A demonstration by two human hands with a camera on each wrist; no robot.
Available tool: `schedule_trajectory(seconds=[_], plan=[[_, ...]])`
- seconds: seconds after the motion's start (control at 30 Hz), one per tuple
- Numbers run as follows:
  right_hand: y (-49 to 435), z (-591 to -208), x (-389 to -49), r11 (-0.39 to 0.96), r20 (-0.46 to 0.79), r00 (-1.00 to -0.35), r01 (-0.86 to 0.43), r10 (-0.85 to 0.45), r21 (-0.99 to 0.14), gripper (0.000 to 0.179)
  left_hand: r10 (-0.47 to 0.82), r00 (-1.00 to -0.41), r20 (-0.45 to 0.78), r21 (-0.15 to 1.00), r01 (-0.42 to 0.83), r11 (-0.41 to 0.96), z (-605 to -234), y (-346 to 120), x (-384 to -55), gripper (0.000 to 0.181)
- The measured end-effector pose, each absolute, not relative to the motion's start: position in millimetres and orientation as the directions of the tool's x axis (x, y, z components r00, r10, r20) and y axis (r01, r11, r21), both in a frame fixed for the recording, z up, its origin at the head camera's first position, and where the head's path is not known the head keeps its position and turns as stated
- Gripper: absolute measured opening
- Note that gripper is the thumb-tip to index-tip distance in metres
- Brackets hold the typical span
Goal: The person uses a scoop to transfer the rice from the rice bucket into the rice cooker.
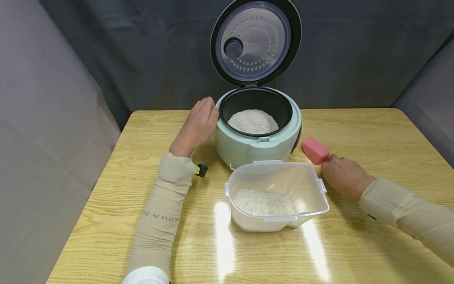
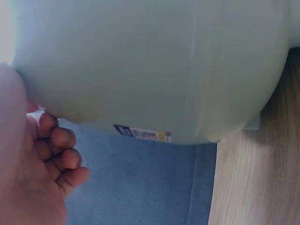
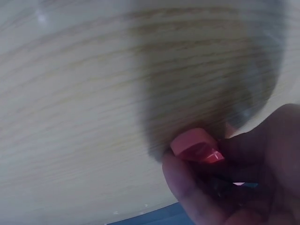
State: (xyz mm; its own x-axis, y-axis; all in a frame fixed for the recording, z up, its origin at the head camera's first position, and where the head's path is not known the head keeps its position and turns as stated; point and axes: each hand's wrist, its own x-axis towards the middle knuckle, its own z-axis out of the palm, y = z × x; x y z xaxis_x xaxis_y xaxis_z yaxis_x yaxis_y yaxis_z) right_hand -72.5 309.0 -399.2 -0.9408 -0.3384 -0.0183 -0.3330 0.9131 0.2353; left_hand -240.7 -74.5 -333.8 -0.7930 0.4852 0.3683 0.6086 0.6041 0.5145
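Note:
A light green rice cooker point(image 1: 248, 152) stands with its lid point(image 1: 253, 43) raised and white rice point(image 1: 253, 121) in the dark inner pot point(image 1: 234, 103). My left hand point(image 1: 198, 124) is at the cooker's left upper rim, fingers curled, thumb side against it. In the left wrist view, the curled fingers point(image 2: 63, 140) lie at the edge of the cooker's body point(image 2: 140, 70). To the right, my right hand point(image 1: 344, 173) grips a pink scoop point(image 1: 315, 150) by its handle, its head pointing to the cooker. The right wrist view shows the pink handle point(image 3: 197, 145) between thumb and fingers.
In front of the cooker sits a clear plastic container point(image 1: 305, 177) with rice point(image 1: 266, 203) in its left part. The wooden table point(image 1: 142, 138) ends at a dark cloth backdrop point(image 1: 159, 59). A small black object with a yellow mark point(image 1: 201, 170) shows beside the left cuff.

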Motion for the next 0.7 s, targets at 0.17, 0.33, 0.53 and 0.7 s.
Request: schedule_trajectory(seconds=[0.17,0.33,0.53,0.7], plan=[[307.8,-389.9,-77.3,0.963,-0.136,-0.964,-0.243,-0.227,0.117,0.014,0.472,-0.793,0.385,0.496,0.609,0.62,-332.6,-78.5,-240.2,0.031],[309.8,-379.3,-86.8,0.988,-0.217,-0.968,-0.143,-0.127,0.062,0.024,0.415,-0.804,0.426,0.488,0.59,0.643,-333.7,-90.5,-242.2,0.038],[326.5,-367.1,-88.1,0.994,-0.268,-0.961,-0.087,-0.065,0.071,0.041,0.381,-0.834,0.398,0.49,0.545,0.68,-341.0,-110.1,-242.2,0.04],[351.4,-357.9,-83.8,0.997,-0.29,-0.957,-0.008,0.013,0.071,0.086,0.392,-0.843,0.367,0.468,0.532,0.706,-342.4,-133.6,-240.8,0.039]])
